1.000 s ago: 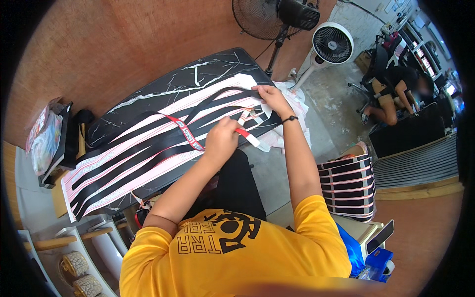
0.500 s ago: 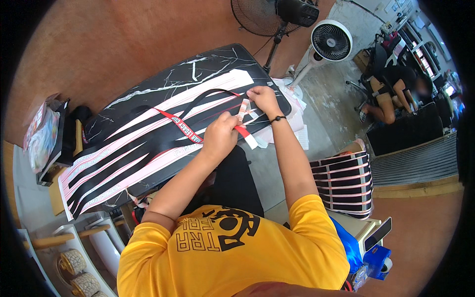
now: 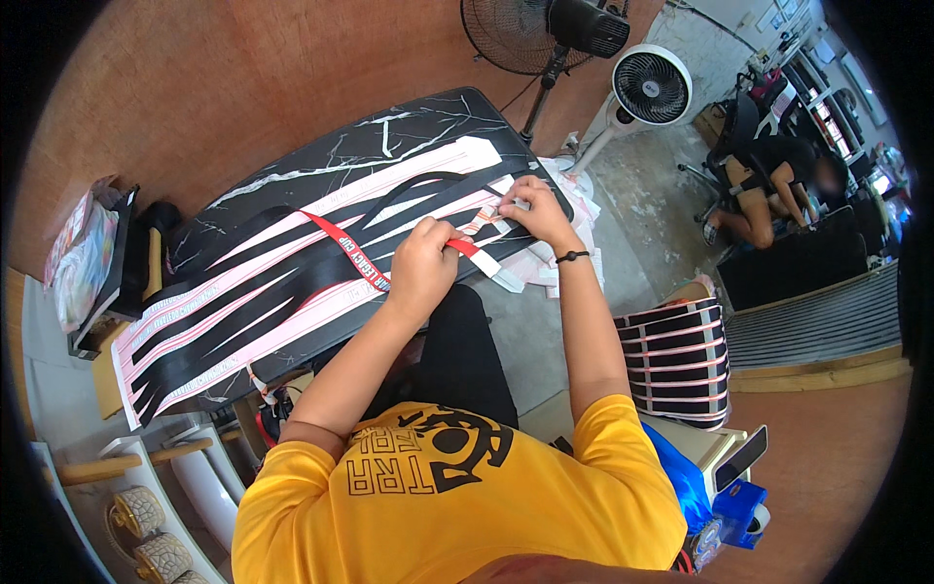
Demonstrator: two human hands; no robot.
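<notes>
My left hand (image 3: 425, 265) is closed on a red ribbon (image 3: 352, 255) with white lettering. The ribbon's short end, tipped white, sticks out to the right of my fingers, and its longer part runs left over the black ribbons (image 3: 233, 310). A short white strip (image 3: 484, 218) with orange marks lies between my hands. My right hand (image 3: 538, 210) has its fingertips pinched at the strip's far end. Under my hands, printed white-and-pink sheets (image 3: 474, 150) and black ribbons are spread over a black marble-patterned table (image 3: 341, 156).
Loose papers (image 3: 574, 234) lie beyond the table's right end, near a white fan (image 3: 652, 86) and a black fan (image 3: 590, 27). A striped bundle (image 3: 673, 365) is at my right. Plastic-wrapped items (image 3: 83, 268) are at the left. Another person (image 3: 769, 185) sits at the far right.
My right hand has shifted slightly right and toward me, its fingertips now at the white strip's end. My left hand keeps hold of the red ribbon, a little further right.
</notes>
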